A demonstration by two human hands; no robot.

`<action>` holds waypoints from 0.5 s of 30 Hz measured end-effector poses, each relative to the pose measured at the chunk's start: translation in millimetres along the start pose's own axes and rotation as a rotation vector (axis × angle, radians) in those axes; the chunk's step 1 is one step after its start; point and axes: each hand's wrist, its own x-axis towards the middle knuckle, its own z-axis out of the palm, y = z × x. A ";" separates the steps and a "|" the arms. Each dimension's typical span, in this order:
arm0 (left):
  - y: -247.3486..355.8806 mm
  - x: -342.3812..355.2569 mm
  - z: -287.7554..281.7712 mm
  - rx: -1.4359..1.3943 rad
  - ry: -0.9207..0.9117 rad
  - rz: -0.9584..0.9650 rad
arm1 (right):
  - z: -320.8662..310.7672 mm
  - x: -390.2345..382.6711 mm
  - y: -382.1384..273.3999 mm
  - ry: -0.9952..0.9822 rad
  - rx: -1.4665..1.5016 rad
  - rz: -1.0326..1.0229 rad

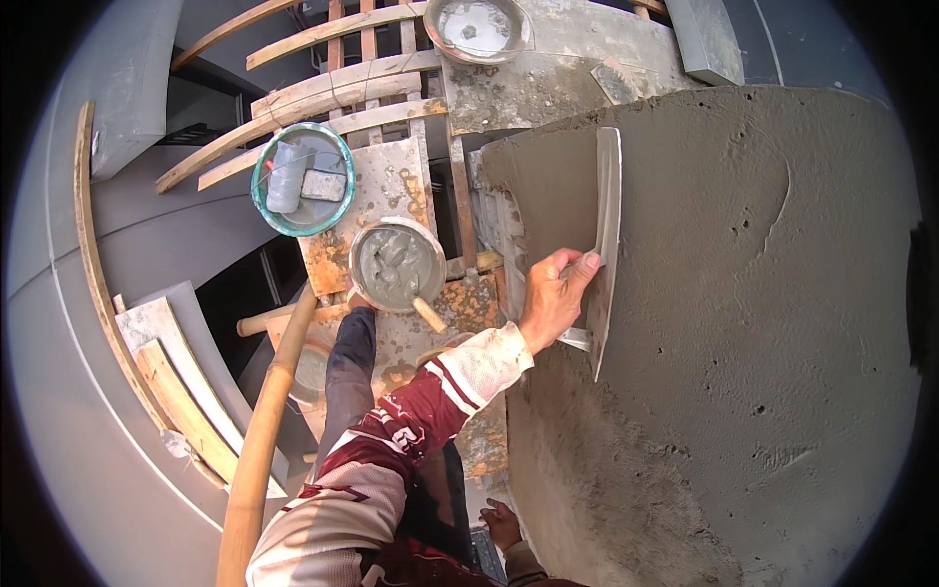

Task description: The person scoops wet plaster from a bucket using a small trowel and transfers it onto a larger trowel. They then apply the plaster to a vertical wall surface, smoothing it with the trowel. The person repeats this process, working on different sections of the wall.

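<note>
My left hand, in a maroon and white sleeve, grips a long plastering trowel. I see the trowel nearly edge-on against grey mortar that covers the wall on the right. Wet sheen, small pits and a curved ridge mark that coat; lower down the wall looks rougher and browner. My right hand hangs low in shadow near the wall's foot, fingers loosely bent and apart, nothing visible in them. Left of the trowel stands a bucket of mortar, a wooden tool handle sticking out of it.
A teal-rimmed tub holds water, a whitish cylinder and a block. Another basin sits on the far ledge. A bamboo pole slants along my left. Wooden slats and stained boards form the platform, with dark gaps beside them.
</note>
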 end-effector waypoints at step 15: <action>99.9 -122.6 37.6 -0.023 -0.401 0.486 | -8.3 -8.5 -55.5 0.045 -0.068 -0.189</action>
